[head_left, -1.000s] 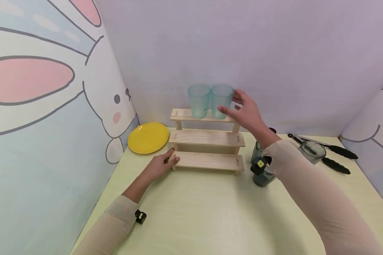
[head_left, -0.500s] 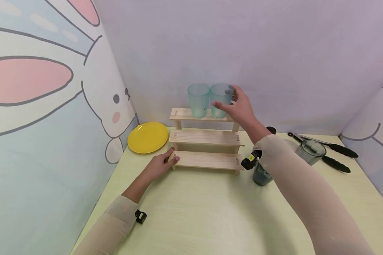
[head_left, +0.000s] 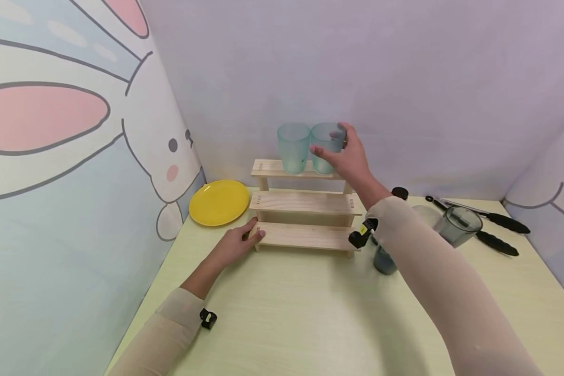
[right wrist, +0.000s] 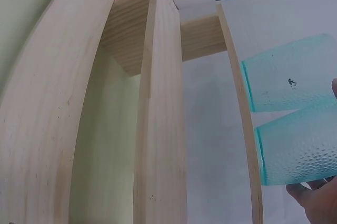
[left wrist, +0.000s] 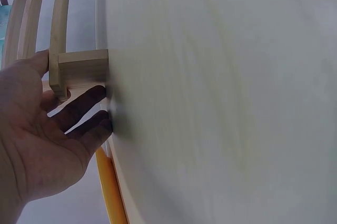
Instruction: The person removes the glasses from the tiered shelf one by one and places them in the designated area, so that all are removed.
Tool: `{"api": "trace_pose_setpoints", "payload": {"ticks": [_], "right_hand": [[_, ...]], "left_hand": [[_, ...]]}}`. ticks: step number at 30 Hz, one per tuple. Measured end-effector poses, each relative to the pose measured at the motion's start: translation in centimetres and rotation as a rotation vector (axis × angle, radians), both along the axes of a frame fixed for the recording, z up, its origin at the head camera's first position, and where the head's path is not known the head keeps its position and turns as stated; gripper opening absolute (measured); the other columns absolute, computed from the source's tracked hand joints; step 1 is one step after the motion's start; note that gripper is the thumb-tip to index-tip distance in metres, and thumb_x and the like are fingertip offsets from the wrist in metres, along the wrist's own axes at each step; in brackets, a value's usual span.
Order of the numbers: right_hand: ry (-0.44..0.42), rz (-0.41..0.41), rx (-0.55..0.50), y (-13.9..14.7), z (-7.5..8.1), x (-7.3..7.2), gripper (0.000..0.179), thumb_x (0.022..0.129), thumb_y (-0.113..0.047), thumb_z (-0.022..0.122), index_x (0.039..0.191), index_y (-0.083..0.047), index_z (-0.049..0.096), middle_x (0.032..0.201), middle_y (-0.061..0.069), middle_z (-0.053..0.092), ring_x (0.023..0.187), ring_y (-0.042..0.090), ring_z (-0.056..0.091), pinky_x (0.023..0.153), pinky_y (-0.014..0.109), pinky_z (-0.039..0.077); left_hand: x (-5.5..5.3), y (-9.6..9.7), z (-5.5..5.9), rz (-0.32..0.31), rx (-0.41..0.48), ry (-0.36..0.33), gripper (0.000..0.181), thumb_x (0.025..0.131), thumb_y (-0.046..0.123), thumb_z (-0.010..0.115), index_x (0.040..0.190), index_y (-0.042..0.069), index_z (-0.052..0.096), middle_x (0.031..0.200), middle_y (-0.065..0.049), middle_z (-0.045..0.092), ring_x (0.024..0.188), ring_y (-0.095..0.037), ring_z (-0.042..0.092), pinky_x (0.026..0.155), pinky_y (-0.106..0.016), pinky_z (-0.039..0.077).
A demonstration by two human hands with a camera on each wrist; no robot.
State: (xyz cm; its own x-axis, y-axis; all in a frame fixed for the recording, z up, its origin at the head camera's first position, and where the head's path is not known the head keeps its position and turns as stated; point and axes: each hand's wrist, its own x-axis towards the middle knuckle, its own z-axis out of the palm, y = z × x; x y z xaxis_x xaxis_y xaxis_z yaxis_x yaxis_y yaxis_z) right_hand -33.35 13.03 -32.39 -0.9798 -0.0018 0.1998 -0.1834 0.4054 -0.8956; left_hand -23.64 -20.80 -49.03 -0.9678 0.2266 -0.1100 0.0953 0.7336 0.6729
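Observation:
A three-tier wooden shelf point(head_left: 305, 202) stands on the table near the back wall. Two blue-green tumblers sit side by side, upright, on its top tier: a left tumbler point(head_left: 293, 149) and a right tumbler point(head_left: 322, 166). My right hand point(head_left: 352, 159) grips the right tumbler, thumb across its front and fingers at the far right side near the rim. In the right wrist view, the right tumbler's base point(right wrist: 263, 155) meets the top board. My left hand point(head_left: 235, 244) pinches the left end of the bottom tier; the left wrist view shows the other fingers point(left wrist: 79, 108) loosely bent below.
A yellow plate point(head_left: 219, 203) lies left of the shelf. To the right are a dark glass point(head_left: 384, 262), partly hidden by my sleeve, a grey glass point(head_left: 456, 230), a black cap point(head_left: 399, 192) and black-handled utensils point(head_left: 505, 223). Walls enclose the back and sides.
My right hand has shifted slightly left and up around the right tumbler, its fingers closer about the rim. Both tumblers, the shelf and my left hand stay put.

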Motion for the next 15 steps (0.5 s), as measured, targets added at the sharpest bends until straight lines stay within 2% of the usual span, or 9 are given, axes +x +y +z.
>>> {"api": "trace_pose_setpoints", "payload": {"ticks": [15], "right_hand": [[0.05,-0.05,0.022,-0.22,-0.17,0.25,0.1,0.094,-0.053,0.087,0.173,-0.022,0.034,0.166,0.005,0.057,0.153,0.032,0.051,0.119,0.055,0.051]], "left_hand": [[0.05,0.04,-0.01,-0.004,-0.013,0.017,0.085,0.109,0.069,0.055,0.174,0.018,0.036,0.168,-0.023,0.05,0.139,-0.034,0.065,0.119,-0.059,0.051]]}}
